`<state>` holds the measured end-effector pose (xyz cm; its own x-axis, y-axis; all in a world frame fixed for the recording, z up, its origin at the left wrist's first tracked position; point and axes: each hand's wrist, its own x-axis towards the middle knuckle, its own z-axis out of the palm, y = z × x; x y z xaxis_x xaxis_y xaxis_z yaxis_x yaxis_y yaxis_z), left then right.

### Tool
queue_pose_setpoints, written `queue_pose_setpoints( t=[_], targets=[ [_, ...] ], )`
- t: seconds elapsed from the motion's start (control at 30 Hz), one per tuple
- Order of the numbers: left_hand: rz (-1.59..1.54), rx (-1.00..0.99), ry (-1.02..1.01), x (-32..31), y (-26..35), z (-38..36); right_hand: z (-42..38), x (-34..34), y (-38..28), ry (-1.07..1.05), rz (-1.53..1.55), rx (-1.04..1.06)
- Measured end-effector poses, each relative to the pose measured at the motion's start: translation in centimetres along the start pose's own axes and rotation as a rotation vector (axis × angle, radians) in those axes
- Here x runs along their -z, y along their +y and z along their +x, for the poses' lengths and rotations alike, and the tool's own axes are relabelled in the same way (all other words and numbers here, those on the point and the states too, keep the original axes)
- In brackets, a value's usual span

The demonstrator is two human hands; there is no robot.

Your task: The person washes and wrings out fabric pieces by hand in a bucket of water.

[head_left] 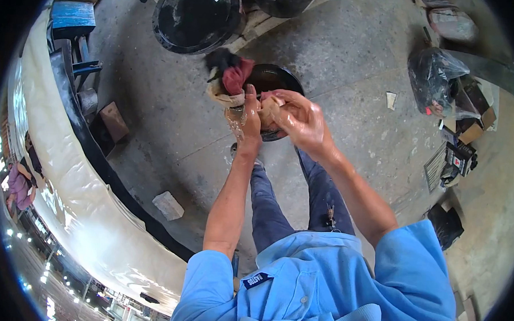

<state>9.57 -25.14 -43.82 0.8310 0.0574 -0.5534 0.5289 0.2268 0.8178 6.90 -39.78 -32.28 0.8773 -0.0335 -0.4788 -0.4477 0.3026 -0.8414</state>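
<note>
My left hand (pixel 247 123), wet and streaked with suds, is closed around a bunched rag bundle (pixel 236 78) of red, black and cream cloth, whose top sticks out beyond the thumb. Close beside it, my right hand (pixel 305 122) has bent fingers pinching a wet tan piece that looks like cloth (pixel 270 110). Both hands are above a round black basin (pixel 295 82) with dark liquid in it. The hands and cloth cover much of the basin.
A large black lidded drum (pixel 197 20) stands on the concrete floor at the top. To the left runs a long cream-covered surface (pixel 83 193). A white block (pixel 168 206) lies on the floor. Boxes and a black plastic bag (pixel 435 76) are at the right.
</note>
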Motion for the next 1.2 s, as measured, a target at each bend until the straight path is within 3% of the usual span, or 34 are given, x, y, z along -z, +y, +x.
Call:
queue_pose_setpoints(
  t=[0.03, 0.1, 0.23, 0.3, 0.4, 0.57, 0.63, 0.67, 0.7, 0.77, 0.83, 0.9, 0.93, 0.97, 1.07, 1.1, 1.2],
  targets=[
    [-0.160, 0.057, 0.065, -1.6, 2.0, -0.4, -0.4, 0.1, 1.0, -0.004, 0.005, 0.004],
    [-0.062, 0.046, 0.068, -2.5, 4.8, -2.2, -1.6, 0.1, 2.4, 0.072, -0.821, 0.502],
    [-0.268, 0.090, -0.038, -3.3, 5.3, -3.3, -1.6, -1.7, 7.7, 0.188, -0.786, 0.460],
    [-0.285, 0.095, -0.035, -3.5, 5.8, -3.7, 0.3, -2.2, 9.1, 0.312, -0.781, 0.564],
    [-0.221, -0.039, -0.304, -2.7, 6.2, -4.0, 3.0, -2.0, 9.3, 0.365, -0.645, 0.687],
    [-0.085, -0.142, -0.504, -0.1, 7.8, -3.6, 5.2, -0.4, 8.3, 0.113, -0.644, 0.635],
    [0.310, -0.106, -0.501, 2.0, 8.8, -4.1, 6.1, 0.0, 7.8, -0.021, -0.778, 0.715],
    [0.642, -0.188, -0.481, 3.0, 9.6, -4.8, 7.0, 0.1, 8.1, -0.066, -0.810, 0.824],
    [0.647, -0.184, -0.482, 4.2, 9.7, -4.5, 7.1, 0.2, 7.9, -0.063, -0.805, 0.821],
    [0.833, -0.423, -0.825, 7.1, 8.6, -3.6, 7.3, 0.5, 7.1, -0.393, -1.070, 0.668],
    [1.087, -1.010, -0.821, 6.5, 9.8, -4.4, 8.0, 0.3, 7.5, -0.443, -1.116, 0.675],
    [1.191, -0.629, -0.751, 3.8, 12.9, -5.9, 8.9, 0.2, 7.4, -0.476, -1.087, 0.794],
    [1.408, -0.737, -0.920, 3.8, 12.3, -5.5, 9.2, 0.1, 7.2, -0.536, -1.136, 0.731],
    [1.411, -0.732, -0.917, 4.1, 11.7, -5.2, 9.2, -0.1, 7.2, -0.540, -1.132, 0.732],
    [1.755, -1.035, -0.971, 4.9, 10.1, -4.1, 9.3, -0.3, 7.1, -0.547, -1.188, 0.518],
    [1.760, -1.029, -0.964, 5.3, 9.5, -3.7, 9.2, -0.5, 7.0, -0.555, -1.185, 0.522],
    [1.774, -1.106, -0.928, 6.4, 7.9, -2.4, 8.4, -1.3, 7.9, -0.405, -1.140, 0.191]
  ],
)
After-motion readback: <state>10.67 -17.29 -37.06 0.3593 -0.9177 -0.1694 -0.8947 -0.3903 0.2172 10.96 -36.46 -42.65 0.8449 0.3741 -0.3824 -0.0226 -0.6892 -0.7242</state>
